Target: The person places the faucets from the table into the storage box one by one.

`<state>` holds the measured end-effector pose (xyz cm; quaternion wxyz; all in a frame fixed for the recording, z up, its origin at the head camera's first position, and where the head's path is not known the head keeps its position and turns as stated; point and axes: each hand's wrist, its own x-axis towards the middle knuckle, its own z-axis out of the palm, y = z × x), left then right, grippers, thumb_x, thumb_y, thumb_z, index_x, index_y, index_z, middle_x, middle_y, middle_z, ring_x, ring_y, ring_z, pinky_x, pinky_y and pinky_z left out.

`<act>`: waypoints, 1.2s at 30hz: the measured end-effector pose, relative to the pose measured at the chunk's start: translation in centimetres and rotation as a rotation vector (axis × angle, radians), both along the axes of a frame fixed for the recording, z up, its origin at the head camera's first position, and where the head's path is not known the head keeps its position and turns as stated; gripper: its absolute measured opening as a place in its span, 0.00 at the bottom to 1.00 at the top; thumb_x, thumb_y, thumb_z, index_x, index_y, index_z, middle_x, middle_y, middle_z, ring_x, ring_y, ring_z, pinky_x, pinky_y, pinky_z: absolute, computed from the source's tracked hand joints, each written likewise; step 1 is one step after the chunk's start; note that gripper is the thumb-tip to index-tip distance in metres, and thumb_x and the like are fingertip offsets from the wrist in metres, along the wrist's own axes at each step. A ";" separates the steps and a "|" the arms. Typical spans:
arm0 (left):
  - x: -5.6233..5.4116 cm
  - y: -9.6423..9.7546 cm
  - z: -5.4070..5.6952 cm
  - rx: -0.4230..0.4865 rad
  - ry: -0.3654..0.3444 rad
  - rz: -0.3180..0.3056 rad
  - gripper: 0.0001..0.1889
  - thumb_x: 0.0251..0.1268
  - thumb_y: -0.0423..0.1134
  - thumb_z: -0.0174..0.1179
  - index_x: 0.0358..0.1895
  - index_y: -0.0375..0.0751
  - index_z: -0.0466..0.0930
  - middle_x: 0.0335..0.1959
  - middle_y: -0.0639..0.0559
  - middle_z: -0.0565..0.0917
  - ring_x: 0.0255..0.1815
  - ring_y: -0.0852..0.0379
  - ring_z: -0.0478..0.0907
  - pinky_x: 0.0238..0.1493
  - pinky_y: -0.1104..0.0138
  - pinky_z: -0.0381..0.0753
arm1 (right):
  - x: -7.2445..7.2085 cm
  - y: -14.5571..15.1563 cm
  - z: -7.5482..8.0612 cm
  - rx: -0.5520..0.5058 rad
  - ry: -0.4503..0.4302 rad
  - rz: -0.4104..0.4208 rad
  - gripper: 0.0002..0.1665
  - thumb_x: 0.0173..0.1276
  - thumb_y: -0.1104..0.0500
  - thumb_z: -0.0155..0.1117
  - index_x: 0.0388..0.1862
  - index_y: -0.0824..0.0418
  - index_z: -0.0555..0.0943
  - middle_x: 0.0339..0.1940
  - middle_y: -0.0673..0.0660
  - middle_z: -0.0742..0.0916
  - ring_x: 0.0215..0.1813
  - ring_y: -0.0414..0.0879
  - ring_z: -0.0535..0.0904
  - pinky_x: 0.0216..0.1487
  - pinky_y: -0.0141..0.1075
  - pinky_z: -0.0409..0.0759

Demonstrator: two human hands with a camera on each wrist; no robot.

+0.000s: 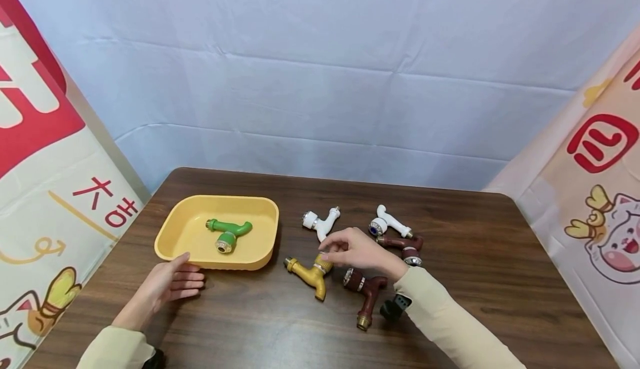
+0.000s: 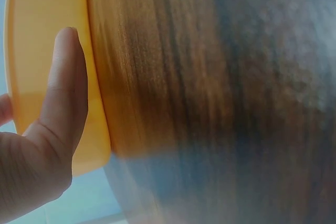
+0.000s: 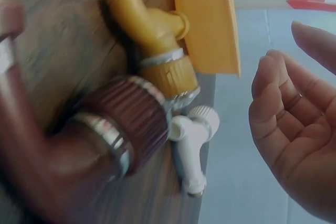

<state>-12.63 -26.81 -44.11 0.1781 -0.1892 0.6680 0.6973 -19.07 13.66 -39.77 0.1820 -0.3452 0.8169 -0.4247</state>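
My left hand (image 1: pixel 169 284) is at the front left of a yellow tray (image 1: pixel 172 224), thumb at the rim and straight fingers along the outer wall. A green tap (image 1: pixel 227 234) lies in that tray. Over the handle end of a yellow tap (image 1: pixel 306 273) hovers my right hand (image 1: pixel 356 251), fingers loosely bent. In the right wrist view, a gap shows between its thumb and fingers, and the hand holds nothing. One dark red tap (image 1: pixel 369 294) lies just below this hand, and a white tap (image 1: pixel 324 224) lies behind it, partly covered by the fingers.
Right of the right hand lie another white tap (image 1: pixel 392 223) and a second dark red tap (image 1: pixel 407 245), close together. Everything rests on a brown wooden table (image 1: pixel 475 280). A pale cloth (image 1: pixel 320 91) hangs behind the table, with printed banners at both sides.
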 end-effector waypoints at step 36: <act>0.1 0.0 -0.2 0.019 -0.006 0.010 0.26 0.71 0.50 0.42 0.44 0.23 0.72 0.29 0.46 0.83 0.31 0.52 0.82 0.37 0.58 0.82 | 0.3 4.8 -4.2 0.067 0.107 -0.046 0.21 0.53 0.56 0.70 0.44 0.67 0.79 0.32 0.57 0.80 0.31 0.42 0.75 0.32 0.32 0.75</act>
